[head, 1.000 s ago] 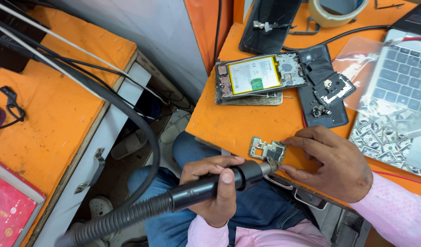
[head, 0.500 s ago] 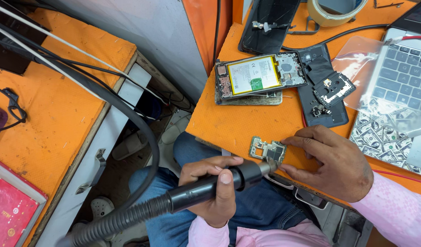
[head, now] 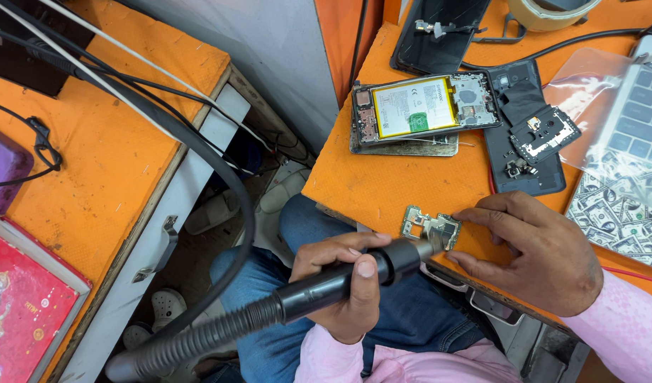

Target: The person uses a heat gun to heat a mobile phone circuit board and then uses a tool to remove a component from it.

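My left hand (head: 343, 284) grips a black hot-air wand (head: 340, 280) with a ribbed hose trailing down left. Its metal nozzle points at a small metal circuit board (head: 428, 225) lying near the front edge of the orange bench (head: 372, 181). My right hand (head: 535, 252) rests on the bench, fingertips pinching the right side of that board. Farther back lies an opened phone (head: 421, 106) with a yellow-edged battery showing.
A black phone back cover (head: 517, 128) with loose parts lies right of the phone. A laptop (head: 638, 117) under clear plastic, a banknote-print sheet (head: 623, 209), a tape roll (head: 549, 10) and another phone (head: 439, 35) sit behind. A second orange table (head: 85, 156) with cables stands left.
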